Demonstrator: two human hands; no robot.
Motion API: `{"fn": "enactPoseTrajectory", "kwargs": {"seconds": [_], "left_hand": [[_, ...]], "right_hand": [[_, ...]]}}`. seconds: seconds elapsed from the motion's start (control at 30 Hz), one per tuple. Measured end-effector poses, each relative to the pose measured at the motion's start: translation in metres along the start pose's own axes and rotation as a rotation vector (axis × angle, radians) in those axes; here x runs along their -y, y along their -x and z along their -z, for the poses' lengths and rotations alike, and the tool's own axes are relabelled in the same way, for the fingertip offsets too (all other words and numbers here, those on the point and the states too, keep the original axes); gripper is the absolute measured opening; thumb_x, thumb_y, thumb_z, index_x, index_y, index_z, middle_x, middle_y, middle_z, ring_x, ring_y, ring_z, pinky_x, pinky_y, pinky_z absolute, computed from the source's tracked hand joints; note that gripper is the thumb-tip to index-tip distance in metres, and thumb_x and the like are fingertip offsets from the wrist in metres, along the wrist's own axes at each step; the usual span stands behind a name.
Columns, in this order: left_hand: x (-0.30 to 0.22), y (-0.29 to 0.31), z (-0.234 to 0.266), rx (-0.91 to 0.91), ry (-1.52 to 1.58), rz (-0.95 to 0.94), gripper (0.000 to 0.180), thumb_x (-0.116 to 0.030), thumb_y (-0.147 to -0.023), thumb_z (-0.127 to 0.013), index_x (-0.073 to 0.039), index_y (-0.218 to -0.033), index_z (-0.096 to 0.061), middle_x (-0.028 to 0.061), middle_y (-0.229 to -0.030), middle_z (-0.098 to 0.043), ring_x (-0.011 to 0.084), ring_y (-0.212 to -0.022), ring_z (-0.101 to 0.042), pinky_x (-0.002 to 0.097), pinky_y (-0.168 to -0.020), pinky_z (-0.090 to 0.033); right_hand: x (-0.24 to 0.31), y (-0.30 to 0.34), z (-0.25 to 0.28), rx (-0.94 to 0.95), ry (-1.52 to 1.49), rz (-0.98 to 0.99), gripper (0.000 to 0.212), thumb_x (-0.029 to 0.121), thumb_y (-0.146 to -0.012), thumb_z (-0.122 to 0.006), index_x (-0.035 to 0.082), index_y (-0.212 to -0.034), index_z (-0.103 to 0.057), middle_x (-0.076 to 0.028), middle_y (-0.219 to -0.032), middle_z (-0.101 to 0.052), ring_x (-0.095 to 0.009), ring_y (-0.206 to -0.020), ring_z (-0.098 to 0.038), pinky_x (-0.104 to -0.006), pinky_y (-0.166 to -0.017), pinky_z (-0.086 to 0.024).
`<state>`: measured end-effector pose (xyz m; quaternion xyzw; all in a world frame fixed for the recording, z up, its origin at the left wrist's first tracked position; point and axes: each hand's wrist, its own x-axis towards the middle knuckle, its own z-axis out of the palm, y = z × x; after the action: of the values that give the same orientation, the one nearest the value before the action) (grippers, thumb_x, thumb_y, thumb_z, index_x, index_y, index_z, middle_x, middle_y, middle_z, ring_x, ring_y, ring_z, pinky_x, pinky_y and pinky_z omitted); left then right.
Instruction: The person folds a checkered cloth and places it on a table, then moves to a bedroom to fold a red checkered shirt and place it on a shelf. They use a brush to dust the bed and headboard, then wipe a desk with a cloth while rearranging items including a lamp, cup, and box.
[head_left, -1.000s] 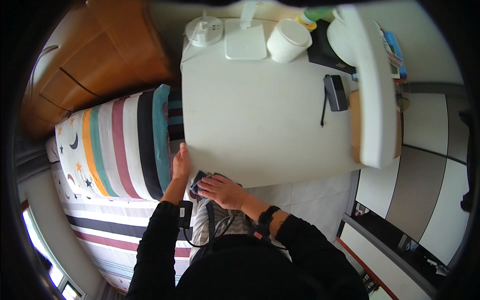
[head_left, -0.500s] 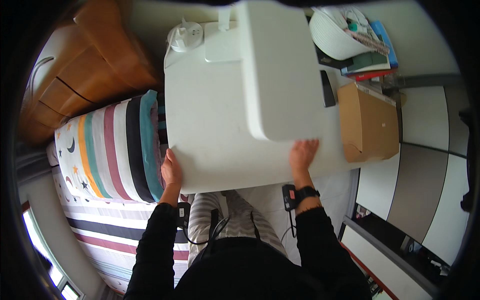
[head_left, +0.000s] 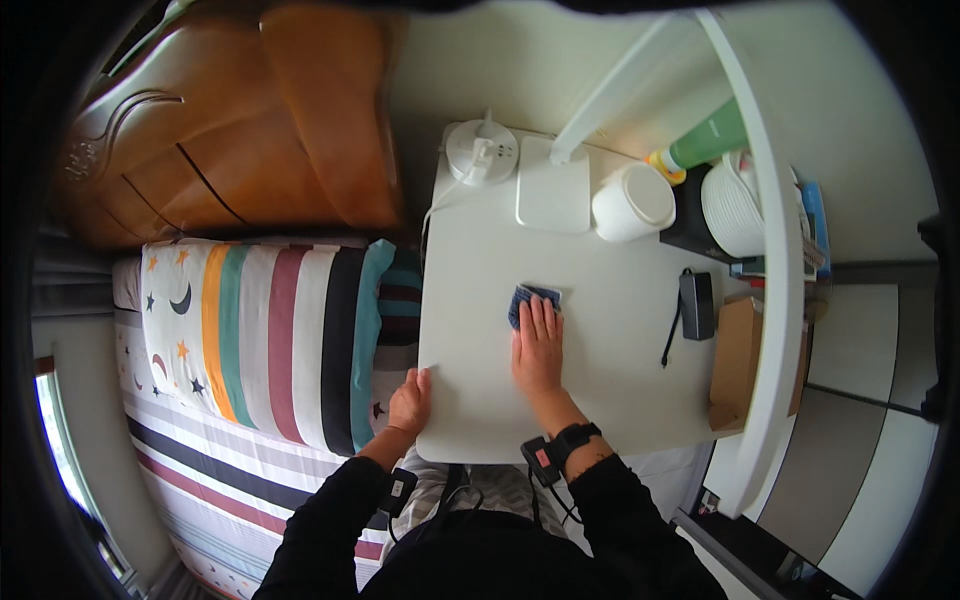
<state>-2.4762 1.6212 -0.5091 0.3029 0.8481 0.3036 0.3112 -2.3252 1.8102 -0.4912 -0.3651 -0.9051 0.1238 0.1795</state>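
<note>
A dark blue cloth [head_left: 530, 298], folded small, lies on the white table [head_left: 480, 400] near its middle. My right hand [head_left: 540, 352] holds it down against the top, fingers laid over it and its far edges showing past them. My left hand [head_left: 410, 402] is closed at the table's left edge near the front corner, with its fingertips partly hidden. Toward the back stand a white desk lamp base [head_left: 553, 195], a round white power strip [head_left: 481, 153] with a plug in it, and a white cylindrical container [head_left: 634, 202].
The lamp's large white head [head_left: 781, 260] hangs over the table's right side. Beneath it are a black power adapter [head_left: 697, 305], a cardboard box [head_left: 735, 360] and a white basket [head_left: 732, 208]. A green tube [head_left: 710, 138] stands behind. A bed with a striped pillow [head_left: 265, 335] adjoins the left.
My view has shifted, so the table shows lower and the lamp head farther right. My right hand, earlier partly under the lamp head, is now in plain sight on the cloth.
</note>
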Motion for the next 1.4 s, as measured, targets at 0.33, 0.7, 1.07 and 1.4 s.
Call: {"fn": "enactPoseTrajectory", "kwargs": {"seconds": [0.33, 0.7, 1.07, 1.4], "left_hand": [[-0.073, -0.217, 0.079, -0.327, -0.076, -0.560, 0.065, -0.017, -0.071, -0.072, 0.000, -0.126, -0.042, 0.0191, -0.131, -0.043, 0.0366, -0.120, -0.043, 0.0431, -0.099, -0.035], [-0.129, -0.373, 0.059, -0.248, -0.167, -0.647, 0.078, -0.019, -0.066, -0.075, -0.001, -0.134, -0.040, 0.0161, -0.143, -0.035, 0.0341, -0.125, -0.042, 0.0379, -0.101, -0.039], [-0.122, -0.388, 0.042, -0.301, -0.211, -0.671, 0.073, -0.025, -0.070, -0.073, 0.000, -0.130, -0.042, 0.0173, -0.140, -0.038, 0.0337, -0.119, -0.047, 0.0388, -0.097, -0.041], [-0.127, -0.353, 0.079, -0.264, -0.062, -0.707, 0.059, -0.007, -0.070, -0.065, 0.001, -0.126, -0.047, 0.0195, -0.135, -0.042, 0.0359, -0.119, -0.047, 0.0374, -0.097, -0.042]], "right_hand": [[0.024, -0.210, -0.048, -0.386, -0.338, -0.147, 0.029, 0.003, -0.085, -0.058, 0.004, -0.114, -0.057, -0.014, -0.108, -0.061, -0.031, -0.098, -0.058, -0.0368, -0.086, -0.047], [-0.031, -0.395, -0.089, 0.022, -0.140, 0.136, 0.040, -0.004, -0.077, -0.052, 0.003, -0.115, -0.055, -0.015, -0.122, -0.054, -0.038, -0.116, -0.046, -0.0399, -0.096, -0.042], [-0.004, -0.301, -0.094, 0.018, -0.100, 0.033, 0.047, -0.012, -0.075, -0.048, 0.002, -0.120, -0.055, -0.015, -0.131, -0.050, -0.037, -0.126, -0.041, -0.0403, -0.100, -0.041], [0.050, -0.234, -0.057, 0.113, -1.456, -0.879, 0.035, 0.006, -0.090, -0.045, -0.002, -0.124, -0.050, -0.011, -0.106, -0.062, -0.021, -0.096, -0.061, -0.0288, -0.087, -0.048]]}}
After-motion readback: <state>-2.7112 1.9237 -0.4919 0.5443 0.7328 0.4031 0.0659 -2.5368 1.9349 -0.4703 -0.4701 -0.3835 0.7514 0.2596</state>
